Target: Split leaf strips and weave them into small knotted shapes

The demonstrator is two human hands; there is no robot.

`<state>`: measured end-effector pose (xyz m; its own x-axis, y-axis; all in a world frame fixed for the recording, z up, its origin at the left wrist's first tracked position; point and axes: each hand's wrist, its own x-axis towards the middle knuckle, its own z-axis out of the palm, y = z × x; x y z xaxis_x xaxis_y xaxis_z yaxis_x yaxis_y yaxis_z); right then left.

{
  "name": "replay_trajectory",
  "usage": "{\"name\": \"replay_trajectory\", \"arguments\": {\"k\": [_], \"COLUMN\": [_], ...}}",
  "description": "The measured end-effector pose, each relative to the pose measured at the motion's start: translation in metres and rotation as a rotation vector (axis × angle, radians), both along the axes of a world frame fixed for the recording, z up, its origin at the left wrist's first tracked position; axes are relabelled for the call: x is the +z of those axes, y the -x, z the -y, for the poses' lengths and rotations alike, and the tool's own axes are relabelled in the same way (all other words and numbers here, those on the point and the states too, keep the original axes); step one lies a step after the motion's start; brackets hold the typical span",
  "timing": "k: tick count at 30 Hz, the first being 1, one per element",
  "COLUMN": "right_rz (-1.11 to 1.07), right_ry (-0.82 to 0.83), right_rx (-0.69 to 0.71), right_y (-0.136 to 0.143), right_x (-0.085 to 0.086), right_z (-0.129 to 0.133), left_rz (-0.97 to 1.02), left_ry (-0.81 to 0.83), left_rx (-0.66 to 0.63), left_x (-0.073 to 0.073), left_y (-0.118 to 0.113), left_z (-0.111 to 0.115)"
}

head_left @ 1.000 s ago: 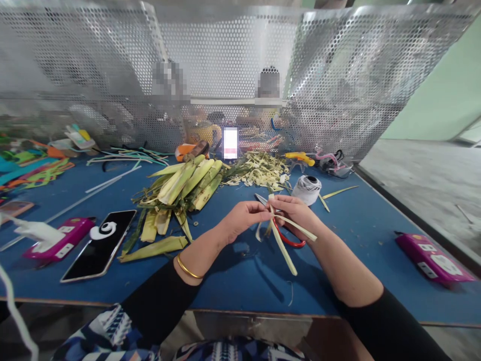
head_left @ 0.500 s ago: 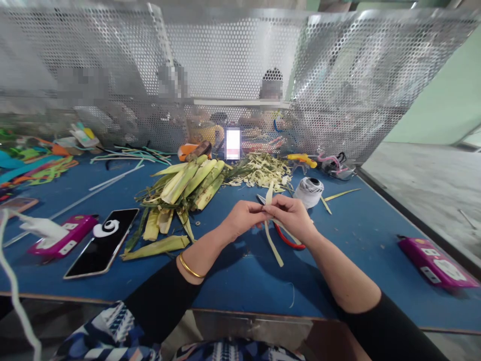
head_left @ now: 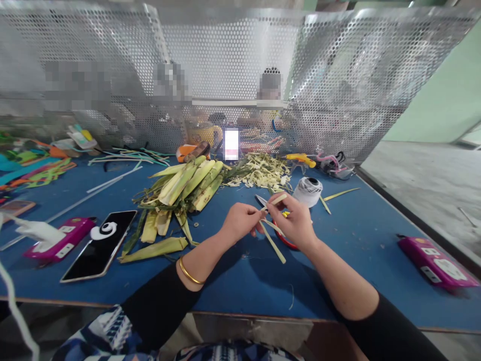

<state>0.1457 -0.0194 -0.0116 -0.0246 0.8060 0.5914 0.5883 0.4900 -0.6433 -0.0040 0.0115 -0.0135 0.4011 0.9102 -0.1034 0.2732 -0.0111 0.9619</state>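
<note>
Behind the worktop's [head_left: 240, 291] front edge, left hand [head_left: 240, 220] and right hand [head_left: 299, 223] pinch pale strips [head_left: 274, 243]; one top end now tips right, maybe folding.

On my remote feed I see a workshop: a perforated metal screen [head_left: 229, 55] along the far edge of a blue table [head_left: 376, 240], people [head_left: 270, 89] beyond it, plant trimmings [head_left: 263, 170] heaped near that edge

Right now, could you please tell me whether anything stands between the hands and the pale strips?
Nothing visible does: the left hand and right hand both grip the pale strips. The red-handled scissors lie below, not between.
</note>
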Motion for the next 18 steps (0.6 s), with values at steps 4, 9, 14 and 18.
{"name": "replay_trajectory", "arguments": {"k": [4, 9, 14, 18], "right_rz": [0.373, 0.557, 0.454, 0.56], "right_ry": [-0.238, -0.282, -0.023, -0.022], "right_rx": [-0.05, -0.007, 0.011, -0.048], "right_y": [0.004, 0.011, 0.017, 0.017], "right_x": [-0.002, -0.007, -0.019, -0.022], "right_z": [0.005, 0.007, 0.005, 0.003], "left_rz": [0.166, 0.437, 0.636, 0.769], "left_ry": [0.189, 0.334, 0.44, 0.624], "left_rx": [0.104, 0.241, 0.313, 0.354], "left_x": [0.001, 0.004, 0.007, 0.012], "left_y": [0.0, -0.001, -0.002, -0.002], "left_z": [0.0, -0.003, -0.007, -0.007]}}
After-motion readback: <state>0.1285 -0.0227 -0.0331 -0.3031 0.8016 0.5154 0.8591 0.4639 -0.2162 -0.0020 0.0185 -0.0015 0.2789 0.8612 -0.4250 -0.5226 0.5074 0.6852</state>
